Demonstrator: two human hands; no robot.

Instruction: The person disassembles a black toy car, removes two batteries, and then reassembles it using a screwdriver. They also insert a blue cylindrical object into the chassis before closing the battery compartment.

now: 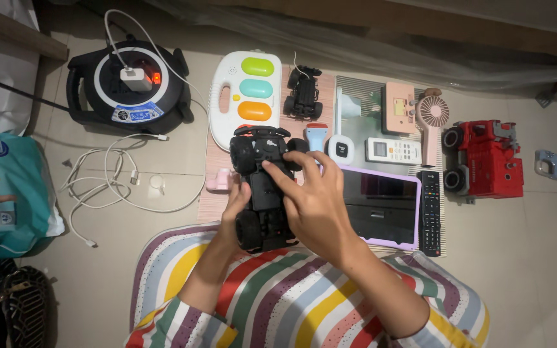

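Observation:
A black toy car with big rubber wheels and an orange-red trim at its front is held upside down over a woven mat, above my striped lap. My left hand grips its left side between the wheels. My right hand lies over its right side, fingers spread across the underside, the index finger reaching toward the chassis middle. Part of the car's right wheels is hidden under that hand.
On the mat lie a white toy keyboard with coloured keys, a small black car chassis, a purple-cased tablet, two remotes, a pink fan. A red toy truck sits right; a cable reel and white cables left.

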